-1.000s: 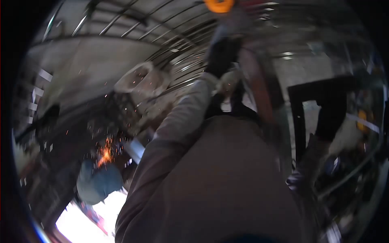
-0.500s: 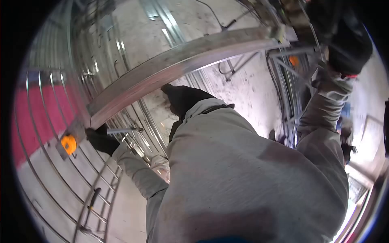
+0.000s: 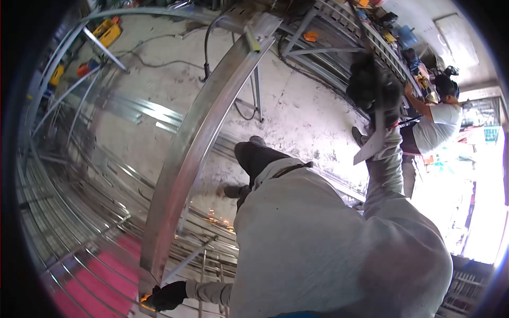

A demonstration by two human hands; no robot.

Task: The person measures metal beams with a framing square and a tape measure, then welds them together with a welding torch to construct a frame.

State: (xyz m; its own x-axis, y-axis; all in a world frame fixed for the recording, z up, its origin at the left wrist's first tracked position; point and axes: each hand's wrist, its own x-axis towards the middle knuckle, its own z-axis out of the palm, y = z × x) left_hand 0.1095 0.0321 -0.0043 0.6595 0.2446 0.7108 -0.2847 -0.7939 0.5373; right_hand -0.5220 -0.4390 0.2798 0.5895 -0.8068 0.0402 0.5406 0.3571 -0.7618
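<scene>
A long rectangular metal beam slants up in front of me. At its lower end is my left hand, in a black glove, with its fingers closed on a small orange item that looks like a tape measure; the hand hides part of it. My right hand, also gloved in black, is raised at the upper right. It is closed around a long, thin metal strip, which runs past the hand and ends in a pale, angled piece. The fingers of that hand are dark and somewhat blurred.
Metal bars lie to the left, near a pink panel. Sparks show below the beam. Another person bends at a cluttered rack on the right. Cables and yellow tools lie on the floor.
The view has swung, so the beam now stands steeper. My left hand appears lower and is now at the orange item. My right hand appears lower and further left, with the strip visible. Another person has come into clear view.
</scene>
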